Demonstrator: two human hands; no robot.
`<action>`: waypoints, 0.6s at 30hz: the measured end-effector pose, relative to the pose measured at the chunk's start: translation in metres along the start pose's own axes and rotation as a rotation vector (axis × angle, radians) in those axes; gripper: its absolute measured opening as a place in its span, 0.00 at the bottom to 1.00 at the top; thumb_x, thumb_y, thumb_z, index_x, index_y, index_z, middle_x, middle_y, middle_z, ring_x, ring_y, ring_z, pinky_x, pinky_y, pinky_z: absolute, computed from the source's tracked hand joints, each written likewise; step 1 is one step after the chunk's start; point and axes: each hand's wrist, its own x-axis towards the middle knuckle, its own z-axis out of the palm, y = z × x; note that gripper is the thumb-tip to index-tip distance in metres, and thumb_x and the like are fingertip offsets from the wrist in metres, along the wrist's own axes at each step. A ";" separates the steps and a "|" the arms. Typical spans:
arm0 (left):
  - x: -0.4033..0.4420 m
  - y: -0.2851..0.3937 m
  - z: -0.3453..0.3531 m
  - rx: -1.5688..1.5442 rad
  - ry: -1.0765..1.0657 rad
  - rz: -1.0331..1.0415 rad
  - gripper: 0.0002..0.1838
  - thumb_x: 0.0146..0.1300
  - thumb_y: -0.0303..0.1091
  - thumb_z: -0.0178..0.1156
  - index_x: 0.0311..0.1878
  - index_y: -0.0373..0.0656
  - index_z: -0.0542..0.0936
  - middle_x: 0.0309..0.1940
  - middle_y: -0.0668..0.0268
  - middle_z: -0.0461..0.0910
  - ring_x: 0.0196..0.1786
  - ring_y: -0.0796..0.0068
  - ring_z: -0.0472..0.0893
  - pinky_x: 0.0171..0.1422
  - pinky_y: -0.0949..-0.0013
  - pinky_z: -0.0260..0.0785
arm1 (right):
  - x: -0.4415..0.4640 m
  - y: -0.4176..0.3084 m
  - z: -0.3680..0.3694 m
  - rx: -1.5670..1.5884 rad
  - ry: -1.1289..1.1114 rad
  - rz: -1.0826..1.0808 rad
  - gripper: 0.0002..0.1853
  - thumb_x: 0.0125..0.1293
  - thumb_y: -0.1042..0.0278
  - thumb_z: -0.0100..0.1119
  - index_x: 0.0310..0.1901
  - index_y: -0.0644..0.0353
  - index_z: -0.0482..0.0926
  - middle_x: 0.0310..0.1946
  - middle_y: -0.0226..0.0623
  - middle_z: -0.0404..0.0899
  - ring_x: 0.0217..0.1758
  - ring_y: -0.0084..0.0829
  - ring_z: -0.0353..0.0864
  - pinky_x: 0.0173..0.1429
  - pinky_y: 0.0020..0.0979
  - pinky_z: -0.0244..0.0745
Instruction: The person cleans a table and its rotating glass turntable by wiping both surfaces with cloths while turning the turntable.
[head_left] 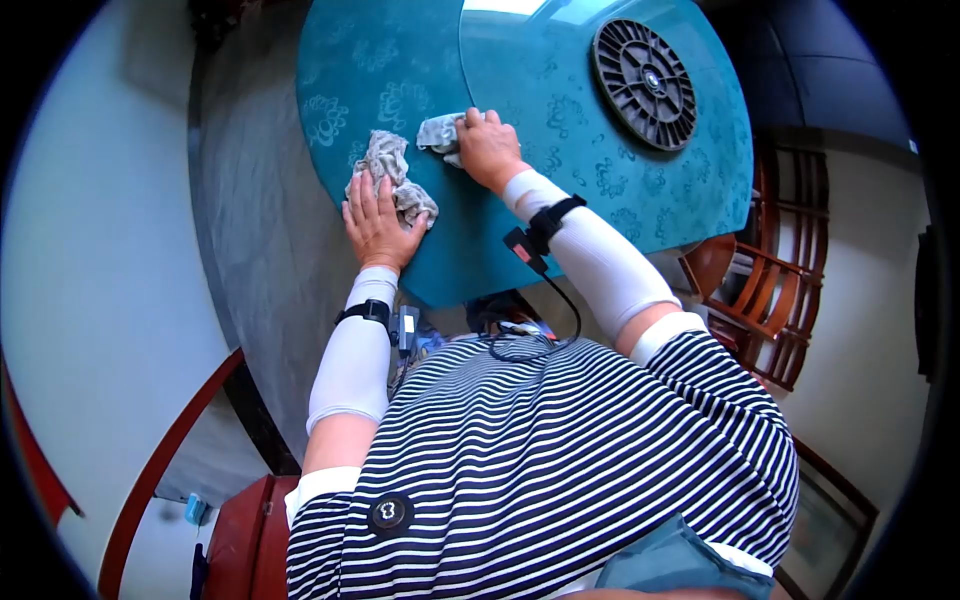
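Observation:
A crumpled grey patterned rag [388, 157] lies bunched at the left edge of the round table, which has a green flowered cover [560, 190]. My left hand [382, 228] rests on this rag with its fingers stretched out and thumb apart, pressing it from above. Just to the right, my right hand [491, 150] has its fingers curled over a pale folded cloth [439, 132] on the tabletop. Part of that cloth is hidden under the fingers.
A black ribbed round base [645, 85] sits on the table's far right, by the curved edge of a glass sheet. A wooden chair [755, 290] stands to the right. Grey floor [250, 200] runs along the left. Cabled devices [535, 245] are strapped to both forearms.

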 end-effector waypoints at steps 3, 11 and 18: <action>0.000 -0.001 0.001 -0.005 -0.010 -0.010 0.48 0.51 0.59 0.68 0.74 0.53 0.61 0.78 0.56 0.52 0.81 0.53 0.47 0.80 0.41 0.41 | -0.042 0.006 -0.005 0.019 -0.094 -0.063 0.14 0.61 0.63 0.59 0.47 0.56 0.79 0.48 0.37 0.75 0.52 0.41 0.77 0.45 0.43 0.77; 0.000 -0.001 0.004 0.017 0.031 0.003 0.48 0.50 0.60 0.68 0.72 0.53 0.64 0.78 0.56 0.54 0.81 0.54 0.49 0.79 0.40 0.44 | -0.034 0.022 -0.008 0.079 -0.029 -0.125 0.13 0.63 0.64 0.55 0.48 0.51 0.83 0.45 0.34 0.76 0.51 0.40 0.76 0.47 0.41 0.76; -0.001 -0.002 0.006 0.013 0.006 -0.005 0.47 0.52 0.60 0.68 0.73 0.53 0.63 0.78 0.57 0.52 0.82 0.54 0.46 0.80 0.42 0.40 | -0.174 0.022 0.001 0.076 -0.001 -0.162 0.20 0.57 0.62 0.62 0.52 0.51 0.82 0.47 0.32 0.75 0.52 0.38 0.76 0.45 0.37 0.74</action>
